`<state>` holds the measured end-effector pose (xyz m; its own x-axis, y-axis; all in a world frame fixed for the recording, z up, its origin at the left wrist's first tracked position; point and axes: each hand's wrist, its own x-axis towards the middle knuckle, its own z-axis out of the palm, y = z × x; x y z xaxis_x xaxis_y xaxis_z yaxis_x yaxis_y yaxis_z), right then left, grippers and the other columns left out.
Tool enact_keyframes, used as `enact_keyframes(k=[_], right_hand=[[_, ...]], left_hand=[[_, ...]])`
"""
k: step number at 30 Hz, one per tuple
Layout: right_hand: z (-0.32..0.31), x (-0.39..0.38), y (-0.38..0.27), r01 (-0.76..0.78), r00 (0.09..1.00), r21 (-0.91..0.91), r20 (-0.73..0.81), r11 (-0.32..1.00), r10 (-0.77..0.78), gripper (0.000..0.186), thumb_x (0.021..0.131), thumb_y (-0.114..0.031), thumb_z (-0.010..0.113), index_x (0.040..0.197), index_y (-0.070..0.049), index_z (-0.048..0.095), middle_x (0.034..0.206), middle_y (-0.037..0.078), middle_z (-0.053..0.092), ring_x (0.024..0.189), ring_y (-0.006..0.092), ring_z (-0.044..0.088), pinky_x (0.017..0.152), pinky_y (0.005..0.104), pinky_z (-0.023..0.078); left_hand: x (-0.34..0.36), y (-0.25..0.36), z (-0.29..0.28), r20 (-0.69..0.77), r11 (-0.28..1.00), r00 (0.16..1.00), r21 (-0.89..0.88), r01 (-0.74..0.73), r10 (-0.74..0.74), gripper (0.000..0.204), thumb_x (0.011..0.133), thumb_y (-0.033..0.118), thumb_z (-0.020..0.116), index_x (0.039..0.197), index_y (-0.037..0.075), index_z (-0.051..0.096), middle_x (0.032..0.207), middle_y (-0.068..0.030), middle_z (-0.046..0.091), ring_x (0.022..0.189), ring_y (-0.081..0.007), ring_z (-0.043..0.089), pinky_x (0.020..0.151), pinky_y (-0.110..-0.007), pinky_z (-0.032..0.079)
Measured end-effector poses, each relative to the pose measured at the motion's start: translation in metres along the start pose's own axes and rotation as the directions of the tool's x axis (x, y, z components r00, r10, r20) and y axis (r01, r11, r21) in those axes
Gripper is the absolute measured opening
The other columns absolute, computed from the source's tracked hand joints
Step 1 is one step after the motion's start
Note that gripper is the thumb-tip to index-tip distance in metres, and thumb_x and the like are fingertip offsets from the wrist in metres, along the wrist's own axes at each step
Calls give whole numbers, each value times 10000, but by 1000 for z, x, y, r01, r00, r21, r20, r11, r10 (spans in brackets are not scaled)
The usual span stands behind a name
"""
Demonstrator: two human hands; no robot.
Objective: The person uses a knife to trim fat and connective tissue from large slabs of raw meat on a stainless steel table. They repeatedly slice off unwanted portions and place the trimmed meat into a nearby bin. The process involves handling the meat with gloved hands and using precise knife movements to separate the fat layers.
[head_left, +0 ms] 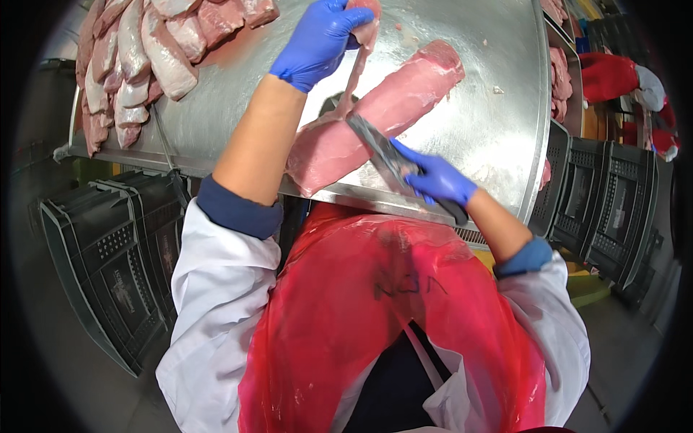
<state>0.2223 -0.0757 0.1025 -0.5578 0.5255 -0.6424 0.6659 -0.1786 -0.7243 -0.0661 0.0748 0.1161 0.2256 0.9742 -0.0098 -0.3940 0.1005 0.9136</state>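
A long pink loin of meat (415, 86) lies slantwise on the steel table (498, 50), its near end by the front edge. My left hand (314, 45), in a blue glove, is closed on a thin strip of meat (359, 68) and pulls it up taut above the loin. The strip's lower end joins the loin's left side. In my right hand (442, 179), also gloved in blue, is a knife (377, 143) with a dark handle. Its blade points up and left, with the tip at the loin near the strip's base.
Several pieces of meat (162, 50) are piled at the table's far left. Dark plastic crates stand below on the left (108, 252) and right (603, 195). More meat (559, 79) lies past the right edge, near another person in a red apron (608, 76).
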Motion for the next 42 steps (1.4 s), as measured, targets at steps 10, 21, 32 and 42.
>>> enact_keyframes(k=[10,21,32,42], right_hand=[[49,54,-19,262,959,-176,-67,949,-277,710,963,-237,540,1604,-241,236,955,244,706,793,326,710,828,403,543],[89,106,-72,367,925,-133,153,921,-347,720,943,-138,442,1614,-184,188,700,189,655,481,233,608,554,377,538],[-64,31,9,100,989,34,-115,994,-96,724,953,-197,617,1597,-241,290,1064,117,686,790,112,631,728,280,542],[-121,129,73,174,783,108,-618,979,-71,800,909,-89,638,1601,-247,269,808,106,676,585,149,629,553,315,538]], left_hand=[[-78,115,14,-19,965,969,-88,-248,247,163,931,55,602,1074,2,659,916,-11,654,788,-75,598,714,-218,482],[-317,227,-40,-306,894,848,24,-448,433,439,982,168,463,1372,-33,448,1291,-153,533,1211,-271,533,1054,-420,431],[-591,134,-141,-912,352,382,410,842,148,323,894,187,662,1146,-13,628,1057,-147,676,968,-265,663,829,-406,524],[-137,-120,-59,-177,376,983,908,185,-54,873,697,436,878,1346,-27,522,1304,-230,595,1173,-361,609,1014,-434,488]])
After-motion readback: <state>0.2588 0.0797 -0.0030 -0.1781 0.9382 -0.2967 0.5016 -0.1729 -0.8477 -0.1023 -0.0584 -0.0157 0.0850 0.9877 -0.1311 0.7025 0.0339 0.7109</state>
